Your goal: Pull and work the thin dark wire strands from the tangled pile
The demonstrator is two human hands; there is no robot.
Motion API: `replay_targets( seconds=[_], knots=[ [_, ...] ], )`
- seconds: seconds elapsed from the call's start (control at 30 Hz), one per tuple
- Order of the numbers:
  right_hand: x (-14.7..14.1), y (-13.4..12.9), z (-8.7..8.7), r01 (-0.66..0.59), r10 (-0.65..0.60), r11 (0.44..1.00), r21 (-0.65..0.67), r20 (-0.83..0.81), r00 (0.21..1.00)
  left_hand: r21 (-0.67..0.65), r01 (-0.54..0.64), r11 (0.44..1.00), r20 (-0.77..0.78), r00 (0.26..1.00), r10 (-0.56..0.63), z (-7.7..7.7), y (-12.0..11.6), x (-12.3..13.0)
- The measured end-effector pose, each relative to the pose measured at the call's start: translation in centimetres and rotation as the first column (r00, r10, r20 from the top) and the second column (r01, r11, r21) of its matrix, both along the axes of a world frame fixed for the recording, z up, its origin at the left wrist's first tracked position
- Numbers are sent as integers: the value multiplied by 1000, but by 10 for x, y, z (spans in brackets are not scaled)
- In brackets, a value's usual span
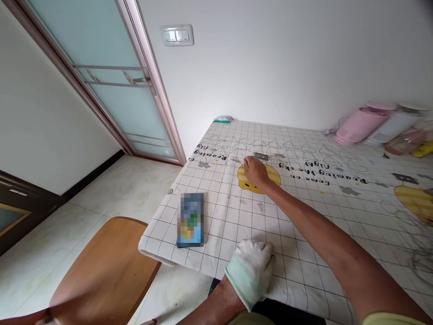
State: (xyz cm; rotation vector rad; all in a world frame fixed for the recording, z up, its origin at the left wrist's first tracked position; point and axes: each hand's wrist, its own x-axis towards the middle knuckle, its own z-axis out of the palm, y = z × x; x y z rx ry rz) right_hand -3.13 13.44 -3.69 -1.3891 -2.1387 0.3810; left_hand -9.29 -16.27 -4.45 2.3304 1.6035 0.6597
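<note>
My left hand (pixel 255 264) wears a white knit glove with a pale green cuff. It rests near the table's front edge on the checked tablecloth (pixel 223 221), fingers curled under, so anything inside is hidden. My right hand (pixel 256 174), bare, reaches farther across the cloth. It is closed over a printed yellow striped animal figure (pixel 275 174); its fingertips face away and I cannot make out whether they hold anything. To the left of the gloved hand lies a phone-shaped object (pixel 191 220) with a blurred-out face, apart from both hands.
A green and white packet (pixel 223 119) lies at the far left corner. Pink (pixel 360 124) and white (pixel 394 124) cylindrical items stand at the back right, near a loose cable. A wooden chair (pixel 104 266) is at the left, and a glass door (pixel 101 67) stands beyond.
</note>
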Motion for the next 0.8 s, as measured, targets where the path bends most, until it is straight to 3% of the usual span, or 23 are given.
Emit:
replay_targets(
  seconds=[0.1,0.17,0.43,0.8],
  knots=[
    [-4,-12,-4,-273,245,948,164,173,954,15,2,1000,-15,1000,-2,0,1,1],
    [-9,-14,-9,-381,331,914,138,289,898,22,3,1000,-22,1000,-2,1,1,2],
    [-13,1,-21,-385,382,920,-73,383,841,17,-16,1000,-26,1000,17,1,-1,2],
    [-12,6,-25,-391,386,917,-83,432,815,21,5,1000,-11,1000,-5,-3,0,1]
  ],
)
